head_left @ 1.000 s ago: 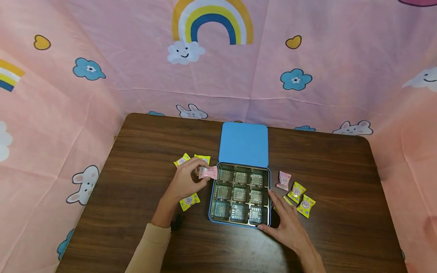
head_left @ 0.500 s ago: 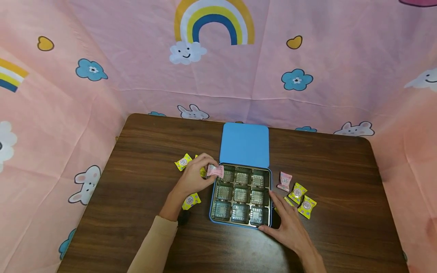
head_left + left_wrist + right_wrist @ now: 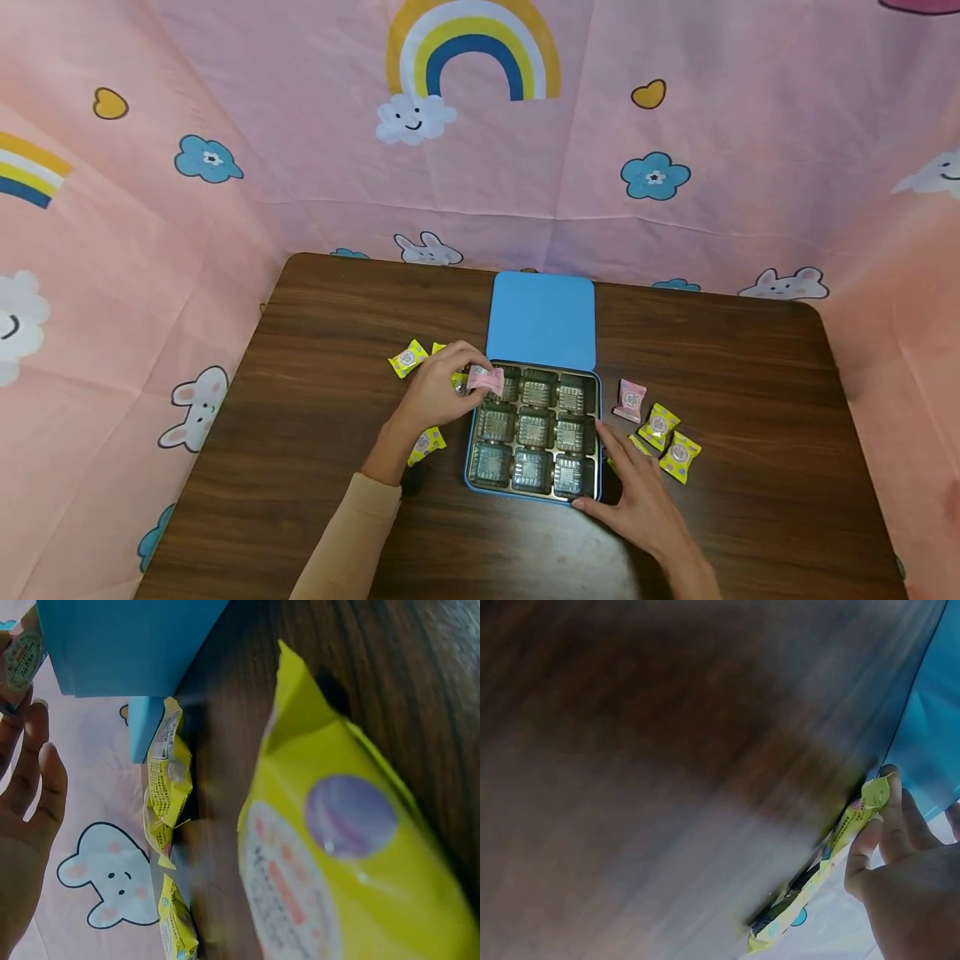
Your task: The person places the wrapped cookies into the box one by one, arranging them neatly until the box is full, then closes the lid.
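Note:
My left hand [image 3: 438,390] pinches a pink-wrapped candy [image 3: 486,381] between thumb and fingers, over the back-left compartment of a blue tin [image 3: 517,494]. The left wrist view shows that pink candy [image 3: 22,660] at the fingertips, high beside the blue tin wall. No candy shows in the tray compartments I can see; the hand partly covers the back-left one. My right hand [image 3: 641,492] rests on the tin's front-right corner, fingers along the right side, thumb at the front edge. A yellow candy [image 3: 847,825] lies beneath its fingers in the right wrist view.
The tin's blue lid [image 3: 542,321] stands open at the back. Left of the tin lie several yellow candies [image 3: 408,358], some half hidden by my arm. On its right are a pink candy [image 3: 630,401] and several yellow ones [image 3: 680,457]. Patterned pink cloth [image 3: 510,167] surrounds the wooden table [image 3: 757,417].
My left hand has carried the pink candy rightward from outside the tin's left edge to above the back-left compartment. My right hand has kept its place at the corner.

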{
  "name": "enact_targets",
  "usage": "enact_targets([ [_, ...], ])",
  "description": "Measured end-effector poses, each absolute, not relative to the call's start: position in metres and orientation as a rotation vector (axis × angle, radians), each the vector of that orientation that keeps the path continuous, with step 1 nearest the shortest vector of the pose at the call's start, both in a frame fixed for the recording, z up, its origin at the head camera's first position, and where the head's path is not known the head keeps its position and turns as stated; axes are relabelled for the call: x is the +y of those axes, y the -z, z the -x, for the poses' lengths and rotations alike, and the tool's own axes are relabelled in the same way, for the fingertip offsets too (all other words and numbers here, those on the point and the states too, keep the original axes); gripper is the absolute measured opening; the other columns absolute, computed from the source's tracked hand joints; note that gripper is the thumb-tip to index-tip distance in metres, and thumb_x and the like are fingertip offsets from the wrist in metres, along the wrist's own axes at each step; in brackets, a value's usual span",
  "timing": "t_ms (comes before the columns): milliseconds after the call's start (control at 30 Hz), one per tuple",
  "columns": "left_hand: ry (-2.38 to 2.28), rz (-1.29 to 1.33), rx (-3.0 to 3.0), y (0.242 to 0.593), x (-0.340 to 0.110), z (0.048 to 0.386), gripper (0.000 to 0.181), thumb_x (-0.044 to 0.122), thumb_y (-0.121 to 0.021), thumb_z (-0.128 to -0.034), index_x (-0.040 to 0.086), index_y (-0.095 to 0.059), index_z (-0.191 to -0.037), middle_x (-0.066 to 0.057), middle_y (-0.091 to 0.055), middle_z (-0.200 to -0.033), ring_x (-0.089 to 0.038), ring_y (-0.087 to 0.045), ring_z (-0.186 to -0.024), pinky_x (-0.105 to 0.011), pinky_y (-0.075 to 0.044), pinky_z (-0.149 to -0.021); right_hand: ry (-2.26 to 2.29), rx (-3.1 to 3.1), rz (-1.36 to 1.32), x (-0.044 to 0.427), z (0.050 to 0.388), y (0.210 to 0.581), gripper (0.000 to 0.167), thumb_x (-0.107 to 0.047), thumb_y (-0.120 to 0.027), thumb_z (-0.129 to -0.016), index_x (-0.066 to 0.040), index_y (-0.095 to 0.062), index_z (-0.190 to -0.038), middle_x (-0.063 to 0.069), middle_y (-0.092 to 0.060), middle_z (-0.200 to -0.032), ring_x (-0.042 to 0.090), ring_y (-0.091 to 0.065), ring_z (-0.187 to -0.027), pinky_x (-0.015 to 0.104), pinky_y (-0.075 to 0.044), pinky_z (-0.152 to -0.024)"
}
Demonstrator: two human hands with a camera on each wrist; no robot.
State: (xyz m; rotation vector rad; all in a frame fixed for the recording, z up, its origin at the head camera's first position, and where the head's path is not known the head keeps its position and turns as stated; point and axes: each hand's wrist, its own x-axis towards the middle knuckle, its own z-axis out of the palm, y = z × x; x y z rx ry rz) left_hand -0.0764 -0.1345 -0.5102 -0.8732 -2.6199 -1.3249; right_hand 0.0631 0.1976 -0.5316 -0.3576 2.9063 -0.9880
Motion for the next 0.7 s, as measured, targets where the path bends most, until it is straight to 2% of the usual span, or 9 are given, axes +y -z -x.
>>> enact_targets([
  [200,1.254,0.873,-2.635,0.514,-0.126,0.080,0.025,0.019,-0.080,-0.0833,0.019,-0.072,-0.107,0.005,-0.064,-0.112,-0.017,-0.058,-0.105,-0.042,-0.049,-0.090,0.979,2.892,0.357,0.200,-0.062,0.530,0.111,-0.059,-0.084,-0.070,-0.027,-0.026,-0.159,0.013,-0.042,-0.152,0.037,-0.042,-0.135,0.073,-0.028,-0.098],
  [367,1.183,0.899,-2.637,0.516,-0.123,0.083,0.024,0.021,-0.079,-0.0832,0.019,-0.073,-0.106,0.005,-0.066,-0.110,-0.016,-0.054,-0.098,-0.039,-0.049,-0.083,0.969,2.902,0.349,0.199,-0.063,0.530,0.112,-0.059,-0.084,-0.069,-0.028,-0.026,-0.159,0.013,-0.043,-0.151,0.037,-0.043,-0.134,0.073,-0.029,-0.097],
  [533,1.165,0.906,-2.629,0.517,-0.122,0.083,0.023,0.022,-0.079,-0.0830,0.018,-0.073,-0.104,0.005,-0.066,-0.109,-0.016,-0.053,-0.097,-0.038,-0.048,-0.082,0.951,2.916,0.353,0.199,-0.063,0.531,0.112,-0.060,-0.084,-0.069,-0.028,-0.026,-0.159,0.013,-0.044,-0.150,0.036,-0.045,-0.133,0.073,-0.030,-0.097],
  [700,1.141,0.914,-2.635,0.521,-0.122,0.082,0.029,0.028,-0.080,-0.0833,0.020,-0.072,-0.110,0.004,-0.062,-0.121,-0.017,-0.051,-0.104,-0.040,-0.046,-0.087,0.940,2.921,0.356,0.199,-0.063,0.532,0.112,-0.060,-0.084,-0.069,-0.028,-0.026,-0.159,0.012,-0.044,-0.150,0.036,-0.045,-0.133,0.075,-0.030,-0.096],
])
